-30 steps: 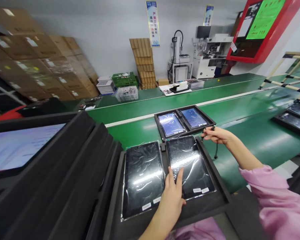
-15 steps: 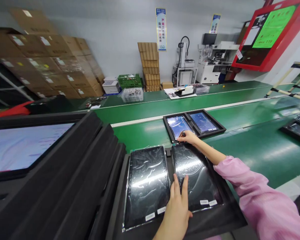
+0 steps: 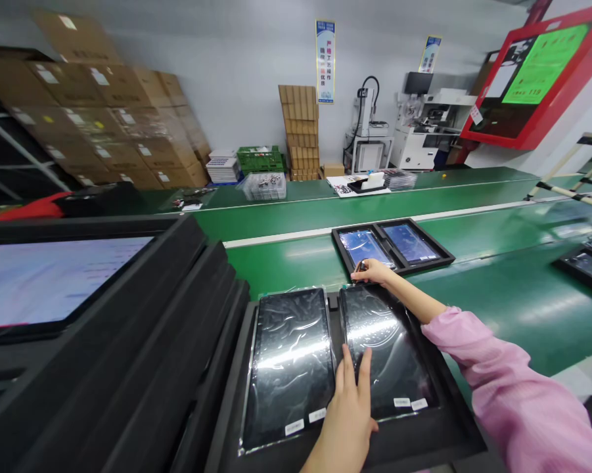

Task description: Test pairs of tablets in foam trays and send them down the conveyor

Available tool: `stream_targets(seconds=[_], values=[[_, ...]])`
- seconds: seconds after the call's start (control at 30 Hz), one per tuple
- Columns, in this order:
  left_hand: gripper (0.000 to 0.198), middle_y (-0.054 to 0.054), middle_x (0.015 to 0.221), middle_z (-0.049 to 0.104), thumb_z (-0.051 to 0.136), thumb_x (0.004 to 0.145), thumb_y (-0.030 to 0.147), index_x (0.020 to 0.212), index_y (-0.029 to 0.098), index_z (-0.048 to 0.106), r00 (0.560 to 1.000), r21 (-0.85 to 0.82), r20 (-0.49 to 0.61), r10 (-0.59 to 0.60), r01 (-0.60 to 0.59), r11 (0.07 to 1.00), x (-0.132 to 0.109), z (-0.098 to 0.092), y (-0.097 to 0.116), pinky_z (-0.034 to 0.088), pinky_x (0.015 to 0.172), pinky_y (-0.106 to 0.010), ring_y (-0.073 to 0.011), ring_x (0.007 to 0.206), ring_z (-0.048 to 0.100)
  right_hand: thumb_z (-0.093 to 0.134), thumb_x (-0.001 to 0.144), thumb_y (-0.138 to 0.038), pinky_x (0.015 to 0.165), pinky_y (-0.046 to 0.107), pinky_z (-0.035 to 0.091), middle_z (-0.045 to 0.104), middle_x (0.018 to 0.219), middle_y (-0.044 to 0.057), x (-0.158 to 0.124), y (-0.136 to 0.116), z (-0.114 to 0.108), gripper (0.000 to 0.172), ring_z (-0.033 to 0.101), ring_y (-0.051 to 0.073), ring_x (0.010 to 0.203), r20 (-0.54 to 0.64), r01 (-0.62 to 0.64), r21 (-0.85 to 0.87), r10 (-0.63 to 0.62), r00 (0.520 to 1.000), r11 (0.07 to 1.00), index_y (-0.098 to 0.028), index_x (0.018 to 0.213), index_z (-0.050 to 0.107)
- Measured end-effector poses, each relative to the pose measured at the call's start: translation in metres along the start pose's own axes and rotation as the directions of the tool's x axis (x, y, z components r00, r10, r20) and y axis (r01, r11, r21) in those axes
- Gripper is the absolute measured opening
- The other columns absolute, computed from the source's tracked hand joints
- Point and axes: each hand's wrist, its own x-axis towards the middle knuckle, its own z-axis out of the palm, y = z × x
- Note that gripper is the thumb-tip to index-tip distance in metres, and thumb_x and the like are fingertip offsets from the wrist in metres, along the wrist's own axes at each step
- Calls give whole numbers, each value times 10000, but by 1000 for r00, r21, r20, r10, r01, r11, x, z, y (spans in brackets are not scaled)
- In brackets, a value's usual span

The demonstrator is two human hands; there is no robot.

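Note:
Two dark screen panels in clear film lie side by side in a black foam tray in front of me, the left panel (image 3: 290,355) and the right panel (image 3: 389,355). My left hand (image 3: 347,410) rests with fingers spread on the lower left part of the right panel and the strip between the two. At that panel's far edge, my right hand (image 3: 373,270) is closed in a pinch. A small dark thing shows between its fingertips, too small to name. White labels (image 3: 402,402) stick to the near end of each panel.
On my left rises a stack of black foam trays (image 3: 187,289) with a lit screen (image 3: 54,276) on top. Beyond my right hand, another foam tray (image 3: 399,267) holding two bluish screens sits on the green conveyor belt (image 3: 286,259). More screens (image 3: 591,264) lie far right.
The view has shifted slightly, so the background sits a little to the right. Both hands keep nearly the same place on the panel, and the right hand stays pinched at its far edge.

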Motion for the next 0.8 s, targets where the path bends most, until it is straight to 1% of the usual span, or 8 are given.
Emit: stream_targets(seconds=[0.1,0.2,0.33,0.5,0.67,0.8], values=[[1057,-170,1650,-100,564,682,-120,1585,231,142,999,14,51,-14,13,1000,-5,-12,8,366,1156,-386,-320,1542,65,865,528,-500,491,217,347,580,548,-15,-2,0,2,448,437,74,511,2,1,0,-1,1000,1000,-162,601,580],[1063,-163,1644,-117,551,673,-129,1584,227,135,998,2,61,-28,28,1000,-6,-16,10,354,1162,-380,-319,1542,53,865,526,-505,480,214,338,581,542,-16,-2,-1,3,453,422,69,500,2,-2,-1,2,1000,1000,-163,598,578],[1073,-144,1634,-144,556,661,-121,1582,243,143,999,-34,38,-8,9,999,-5,-12,7,355,1164,-388,-335,1537,53,865,530,-513,471,210,332,588,550,-18,-1,0,3,458,416,64,492,2,-5,-1,5,1000,1000,-161,630,590],[1077,-148,1633,-135,552,660,-123,1582,240,131,999,-10,30,-10,10,1000,-4,-10,5,362,1158,-390,-331,1537,54,870,530,-522,441,202,293,580,532,-20,3,4,-1,473,381,52,461,16,-29,-23,30,999,999,-155,630,589],[1077,-146,1638,-139,544,657,-127,1583,240,134,999,-34,33,-4,5,999,-6,-10,6,381,1141,-368,-327,1540,62,885,499,-526,410,197,236,566,521,-26,5,2,-5,490,347,39,438,77,-57,-62,62,995,996,-152,619,592],[1107,-139,1647,-132,524,623,-123,1588,234,116,999,-13,-30,17,-17,1000,-2,3,0,384,1140,-369,-322,1543,76,899,462,-531,390,205,169,468,442,-58,6,-3,-9,494,290,37,411,152,-93,-105,108,982,990,-158,600,604]])
